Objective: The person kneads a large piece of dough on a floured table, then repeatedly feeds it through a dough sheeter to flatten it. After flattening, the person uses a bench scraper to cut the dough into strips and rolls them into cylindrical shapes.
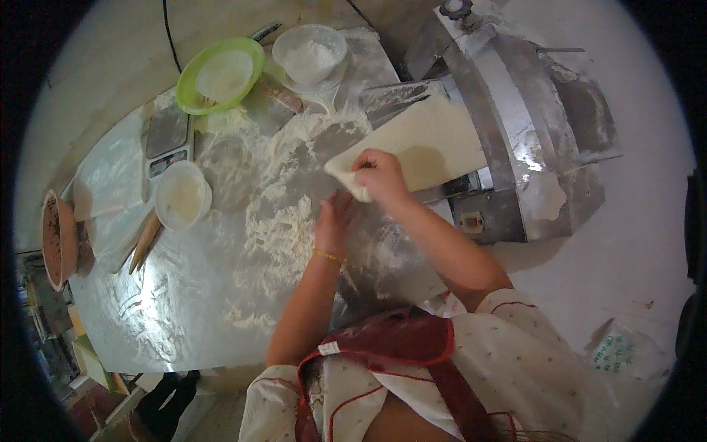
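A pale sheet of dough [425,143] lies on the infeed plate of a steel dough sheeter [513,127], its right end at the machine's housing. My right hand [381,174] pinches the near left edge of the sheet, where the dough is folded or bunched. Just below that edge is my left hand [334,221], its fingers pointing up towards the dough. Whether those fingers touch the dough is unclear, and part of them is in shadow. Loose flour [284,226] is spread over the metal tabletop [193,309] left of my hands.
At the back stand a green bowl [188,94] with a white round piece inside and a clear tub of flour [309,58]. A digital scale [167,135], a plastic tub [183,196], a wooden rolling pin [145,243] and an orange basin [58,240] sit along the left.
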A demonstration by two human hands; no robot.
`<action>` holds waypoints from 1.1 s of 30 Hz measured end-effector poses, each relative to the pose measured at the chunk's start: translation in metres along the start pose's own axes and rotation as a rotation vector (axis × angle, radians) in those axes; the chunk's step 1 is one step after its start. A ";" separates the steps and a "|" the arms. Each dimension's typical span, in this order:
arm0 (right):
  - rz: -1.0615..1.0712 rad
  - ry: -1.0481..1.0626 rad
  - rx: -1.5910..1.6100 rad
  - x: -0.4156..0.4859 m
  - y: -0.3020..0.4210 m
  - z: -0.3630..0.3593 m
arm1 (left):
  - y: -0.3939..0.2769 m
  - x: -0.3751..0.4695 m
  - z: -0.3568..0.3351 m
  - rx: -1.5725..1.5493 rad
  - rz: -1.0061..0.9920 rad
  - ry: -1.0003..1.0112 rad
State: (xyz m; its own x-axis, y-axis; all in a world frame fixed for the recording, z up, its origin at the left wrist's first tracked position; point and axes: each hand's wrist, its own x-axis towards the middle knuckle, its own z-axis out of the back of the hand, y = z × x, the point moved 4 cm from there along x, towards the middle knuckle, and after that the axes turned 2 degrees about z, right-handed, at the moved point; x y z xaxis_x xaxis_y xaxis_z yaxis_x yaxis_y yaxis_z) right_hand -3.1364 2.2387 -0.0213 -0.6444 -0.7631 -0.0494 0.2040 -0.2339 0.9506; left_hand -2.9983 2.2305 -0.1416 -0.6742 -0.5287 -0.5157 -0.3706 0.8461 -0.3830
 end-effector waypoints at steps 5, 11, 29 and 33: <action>0.127 0.226 0.068 -0.074 0.048 -0.052 | -0.012 0.017 0.027 -0.372 -0.191 0.305; -0.134 0.221 0.420 -0.082 0.029 -0.044 | -0.067 -0.023 -0.007 -0.104 -0.329 0.222; -0.342 0.141 0.172 0.030 -0.044 0.093 | -0.054 -0.011 -0.036 1.080 -0.589 -0.517; 0.054 0.427 -0.293 -0.026 0.008 0.001 | -0.061 0.002 -0.030 0.940 -0.489 -0.548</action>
State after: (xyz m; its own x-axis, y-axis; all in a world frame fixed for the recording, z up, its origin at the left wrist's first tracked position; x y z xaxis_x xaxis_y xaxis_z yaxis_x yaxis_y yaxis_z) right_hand -3.1185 2.2576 -0.0124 -0.2819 -0.9422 -0.1810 0.4658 -0.2994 0.8327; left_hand -2.9961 2.1797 -0.0961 -0.1447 -0.9328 -0.3300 0.2544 0.2872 -0.9235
